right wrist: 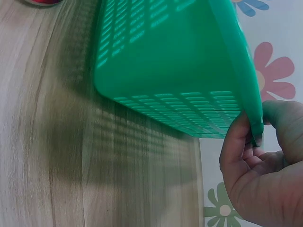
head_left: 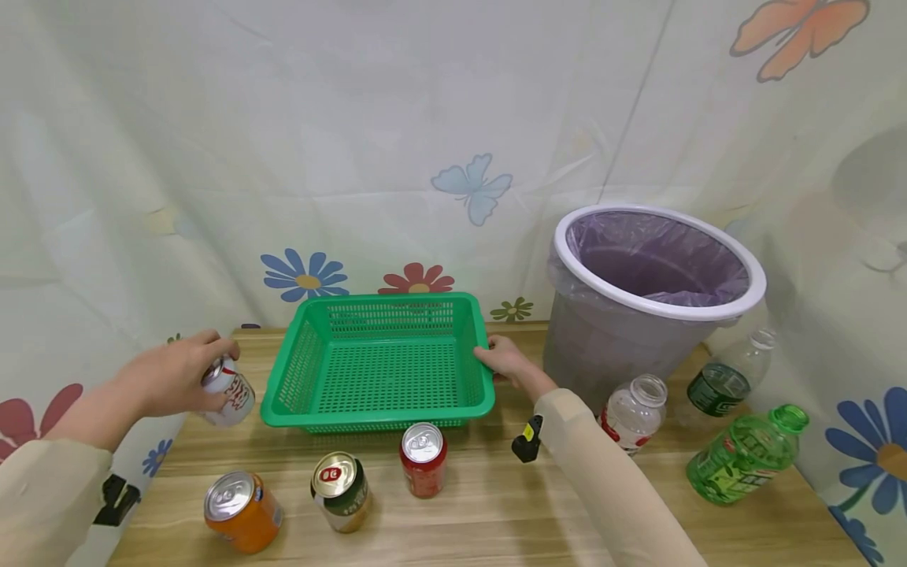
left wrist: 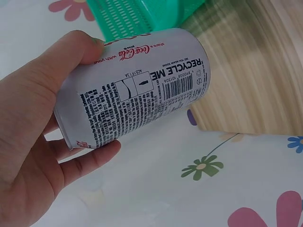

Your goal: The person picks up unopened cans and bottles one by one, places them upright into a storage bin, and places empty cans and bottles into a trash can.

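Observation:
My left hand (head_left: pixel 173 372) grips a white Coca-Cola can (head_left: pixel 230 391), tilted and held up at the table's left edge, left of the basket. In the left wrist view, the can (left wrist: pixel 137 85) shows its printed side, with thumb and fingers around one end. A green plastic basket (head_left: pixel 375 414) with slatted walls stands at the back of the table, nothing inside it. My right hand (head_left: pixel 506 358) pinches its right rim; in the right wrist view, the thumb and curled fingers (right wrist: pixel 235 151) close over the rim edge of the basket (right wrist: pixel 175 61).
An orange can (head_left: pixel 244 516), a green-and-gold can (head_left: pixel 342 492) and a red can (head_left: pixel 423 461) stand in front of the basket. At right are a lined bin (head_left: pixel 609 339), a clear bottle (head_left: pixel 634 413), a green-labelled bottle (head_left: pixel 719 386) and a green bottle (head_left: pixel 744 457).

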{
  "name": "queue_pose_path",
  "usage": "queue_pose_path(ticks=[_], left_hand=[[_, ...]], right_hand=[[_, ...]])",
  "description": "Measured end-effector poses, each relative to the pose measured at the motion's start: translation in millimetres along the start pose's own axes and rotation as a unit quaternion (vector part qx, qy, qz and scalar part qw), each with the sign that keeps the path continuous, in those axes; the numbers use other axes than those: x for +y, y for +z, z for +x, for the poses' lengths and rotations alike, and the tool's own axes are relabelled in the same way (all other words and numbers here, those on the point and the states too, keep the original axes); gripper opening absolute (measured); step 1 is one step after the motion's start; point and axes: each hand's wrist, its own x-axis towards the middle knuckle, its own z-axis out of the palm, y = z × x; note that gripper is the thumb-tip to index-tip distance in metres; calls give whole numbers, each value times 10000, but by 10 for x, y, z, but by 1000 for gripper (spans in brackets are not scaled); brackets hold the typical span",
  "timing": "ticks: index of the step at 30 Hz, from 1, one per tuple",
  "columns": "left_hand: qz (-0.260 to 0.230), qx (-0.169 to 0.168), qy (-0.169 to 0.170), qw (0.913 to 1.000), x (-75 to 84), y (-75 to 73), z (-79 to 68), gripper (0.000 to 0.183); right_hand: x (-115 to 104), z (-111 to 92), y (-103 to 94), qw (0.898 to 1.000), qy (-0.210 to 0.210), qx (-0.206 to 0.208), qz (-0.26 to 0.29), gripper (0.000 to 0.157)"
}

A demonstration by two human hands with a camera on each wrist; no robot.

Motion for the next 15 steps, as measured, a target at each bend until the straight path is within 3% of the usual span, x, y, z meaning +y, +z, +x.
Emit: queue_pose_path(ticks=[15], left_hand=[[-110, -43, 146, 9998, 132, -112, 267, 42]], right_hand=[[19, 37, -14, 10000, 30, -3, -41, 32]])
